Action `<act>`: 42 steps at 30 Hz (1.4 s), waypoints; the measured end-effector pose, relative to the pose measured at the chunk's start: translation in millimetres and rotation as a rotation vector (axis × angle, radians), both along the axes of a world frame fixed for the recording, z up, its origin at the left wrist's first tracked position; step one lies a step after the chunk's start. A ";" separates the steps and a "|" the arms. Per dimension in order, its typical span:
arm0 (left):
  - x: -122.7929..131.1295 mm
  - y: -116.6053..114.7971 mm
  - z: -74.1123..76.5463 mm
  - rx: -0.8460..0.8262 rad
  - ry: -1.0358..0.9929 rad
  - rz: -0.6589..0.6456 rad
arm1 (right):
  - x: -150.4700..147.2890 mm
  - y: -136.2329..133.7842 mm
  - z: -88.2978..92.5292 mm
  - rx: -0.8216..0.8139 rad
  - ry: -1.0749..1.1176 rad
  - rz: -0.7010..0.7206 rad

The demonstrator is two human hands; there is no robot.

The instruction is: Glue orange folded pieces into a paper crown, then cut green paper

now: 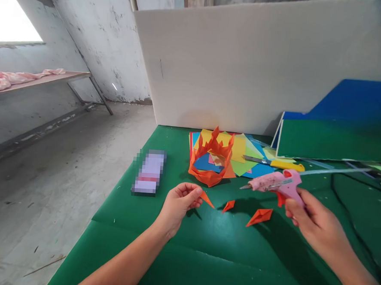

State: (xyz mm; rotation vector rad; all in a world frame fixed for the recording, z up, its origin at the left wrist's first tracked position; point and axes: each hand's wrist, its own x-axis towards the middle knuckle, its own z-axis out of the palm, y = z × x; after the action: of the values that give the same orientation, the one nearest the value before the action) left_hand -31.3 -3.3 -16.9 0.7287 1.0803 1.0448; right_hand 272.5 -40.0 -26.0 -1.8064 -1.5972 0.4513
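Between the thumb and fingers of my left hand (183,204) is a small folded orange paper piece (207,199), its pointed end sticking out to the right. My right hand (315,216) is wrapped round the handle of a pink hot glue gun (276,183), whose nozzle points left above the table. Two more folded orange paper pieces lie on the green tabletop: a small one (228,206) close to my left hand and a larger one (260,217) below the gun. Just beyond my left hand stands an orange folded-paper crown (210,176) with upright points.
Behind the crown lie sheets of coloured paper (240,147) and a yellow-handled cutter (286,165). A pixelated lilac object (150,173) rests at the table's left. A pale board (240,68) closes off the back; a blue-green panel (335,138) and dark cord (344,205) are at right.
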 end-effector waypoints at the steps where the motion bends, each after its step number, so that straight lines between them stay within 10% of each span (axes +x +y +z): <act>1: 0.2 0.1 0.1 0.003 0.000 0.001 | 5.2 2.4 -0.7 -0.032 0.030 -0.022; 11: -0.6 1.0 -2.7 0.025 0.025 0.017 | 38.9 25.2 -39.8 -0.076 -0.199 -0.103; 23: -3.9 -1.7 0.5 0.045 0.014 0.016 | 29.7 19.0 -29.4 0.059 -0.378 -0.075; 28: -4.7 -2.1 1.7 0.095 0.066 0.015 | 7.7 13.7 -2.3 0.081 -0.340 -0.088; 35: 2.2 -3.5 -5.9 0.205 0.065 -0.004 | -80.9 21.5 50.0 0.048 -0.140 0.392; 42: -1.0 -4.0 -0.2 0.283 0.067 -0.013 | -134.2 41.1 64.9 -0.040 -0.123 0.554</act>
State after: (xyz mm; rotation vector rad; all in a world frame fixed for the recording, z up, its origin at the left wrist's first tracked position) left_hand -32.4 -7.3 -17.2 1.0024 0.9935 1.1825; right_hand 138.3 1.2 38.9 -1.4204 -2.1909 0.6301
